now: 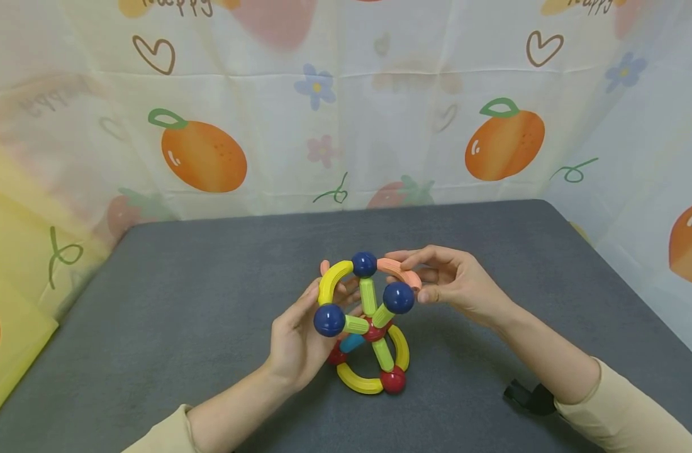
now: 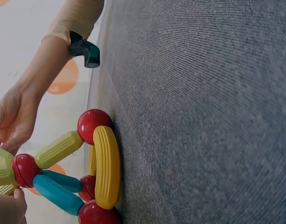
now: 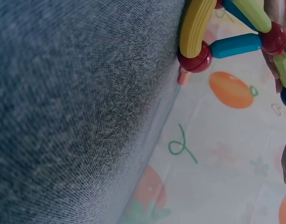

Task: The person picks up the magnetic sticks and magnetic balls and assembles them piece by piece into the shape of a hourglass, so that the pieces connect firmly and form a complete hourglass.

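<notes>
A toy frame of magnetic rods and balls stands on the table, with a red middle ball [image 1: 374, 329], green straight rods [image 1: 368, 297] and dark blue balls [image 1: 399, 297] up top. Its base joins yellow curved rods [image 2: 107, 168] and red balls [image 2: 95, 125]; teal rods [image 3: 236, 45] slant up to the middle. My left hand [image 1: 301, 336] holds the frame from the left, its fingers partly hidden behind the rods. Between thumb and fingers, my right hand [image 1: 456, 283] pinches a pink curved rod [image 1: 396, 269], whose far end meets the top blue ball [image 1: 365, 264].
Another pink piece [image 3: 182, 76] shows behind the frame. The dark grey table [image 1: 210, 314] is backed by a fruit-print cloth [image 1: 346, 126]. A black wrist device [image 1: 530, 397] sits at the right sleeve.
</notes>
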{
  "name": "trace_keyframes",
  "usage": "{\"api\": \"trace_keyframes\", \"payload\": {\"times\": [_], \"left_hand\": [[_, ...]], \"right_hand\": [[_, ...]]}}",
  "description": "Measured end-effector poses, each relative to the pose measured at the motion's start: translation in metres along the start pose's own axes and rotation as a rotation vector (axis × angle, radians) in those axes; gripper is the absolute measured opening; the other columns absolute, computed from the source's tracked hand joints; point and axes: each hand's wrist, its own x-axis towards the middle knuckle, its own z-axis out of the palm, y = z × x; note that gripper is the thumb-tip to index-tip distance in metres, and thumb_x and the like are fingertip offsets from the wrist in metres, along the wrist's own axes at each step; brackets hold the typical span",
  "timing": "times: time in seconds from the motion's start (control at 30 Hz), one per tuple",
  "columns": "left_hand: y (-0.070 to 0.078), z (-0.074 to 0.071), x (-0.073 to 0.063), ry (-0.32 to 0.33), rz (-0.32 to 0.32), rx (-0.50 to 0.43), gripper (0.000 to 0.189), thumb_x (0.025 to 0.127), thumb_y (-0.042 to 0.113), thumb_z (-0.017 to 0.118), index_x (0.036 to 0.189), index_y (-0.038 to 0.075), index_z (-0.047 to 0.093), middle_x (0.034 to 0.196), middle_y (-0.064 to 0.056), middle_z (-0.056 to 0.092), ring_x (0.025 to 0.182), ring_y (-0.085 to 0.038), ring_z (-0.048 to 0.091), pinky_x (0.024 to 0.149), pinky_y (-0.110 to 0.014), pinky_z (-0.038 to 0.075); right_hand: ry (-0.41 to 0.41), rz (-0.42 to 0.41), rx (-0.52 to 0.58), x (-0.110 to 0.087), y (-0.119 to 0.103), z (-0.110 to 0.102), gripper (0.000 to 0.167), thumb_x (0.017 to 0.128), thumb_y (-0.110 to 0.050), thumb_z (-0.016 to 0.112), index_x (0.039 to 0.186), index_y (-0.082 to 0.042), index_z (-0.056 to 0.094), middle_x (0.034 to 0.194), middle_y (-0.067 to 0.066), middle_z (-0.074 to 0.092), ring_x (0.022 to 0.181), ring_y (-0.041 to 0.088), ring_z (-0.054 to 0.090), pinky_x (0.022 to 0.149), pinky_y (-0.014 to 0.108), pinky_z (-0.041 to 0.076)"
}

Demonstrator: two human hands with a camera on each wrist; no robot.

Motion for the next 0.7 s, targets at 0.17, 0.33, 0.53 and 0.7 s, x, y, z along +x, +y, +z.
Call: {"api": "trace_keyframes", "payload": {"times": [0.17, 0.33, 0.53, 0.7], "left_hand": [[0.000, 0.003, 0.000, 0.025, -0.006, 0.014, 0.037, 0.108, 0.031, 0.019, 0.106, 0.020, 0.054, 0.129, 0.006, 0.057, 0.133, -0.016, 0.050, 0.112, -0.034, 0.043], [-0.001, 0.002, 0.000, 0.009, -0.002, 0.015, 0.036, 0.108, 0.032, 0.020, 0.107, 0.020, 0.054, 0.130, 0.006, 0.056, 0.133, -0.016, 0.050, 0.112, -0.035, 0.043], [-0.001, 0.002, 0.000, 0.001, 0.016, 0.003, 0.037, 0.108, 0.029, 0.018, 0.108, 0.019, 0.054, 0.124, 0.005, 0.055, 0.130, -0.015, 0.052, 0.112, -0.035, 0.043], [-0.001, 0.002, 0.000, 0.005, 0.021, -0.003, 0.037, 0.107, 0.027, 0.017, 0.109, 0.017, 0.053, 0.121, 0.004, 0.053, 0.130, -0.015, 0.051, 0.111, -0.034, 0.044]], "right_hand": [[0.006, -0.005, -0.002, -0.002, 0.000, -0.001, 0.034, 0.088, 0.000, 0.070, 0.115, -0.020, 0.067, 0.138, -0.002, 0.061, 0.125, 0.018, 0.063, 0.092, 0.029, 0.057], [0.011, -0.017, -0.014, -0.001, 0.001, 0.000, 0.033, 0.087, -0.001, 0.071, 0.114, -0.020, 0.067, 0.138, -0.002, 0.062, 0.123, 0.018, 0.063, 0.089, 0.028, 0.057], [0.099, -0.006, -0.043, -0.007, 0.000, 0.006, 0.031, 0.087, 0.001, 0.071, 0.110, -0.020, 0.068, 0.126, -0.006, 0.067, 0.113, 0.011, 0.068, 0.082, 0.023, 0.058], [0.211, 0.005, -0.114, -0.018, -0.003, 0.017, 0.035, 0.086, 0.001, 0.072, 0.116, -0.016, 0.069, 0.119, -0.010, 0.070, 0.096, 0.007, 0.071, 0.077, 0.023, 0.060]]}}
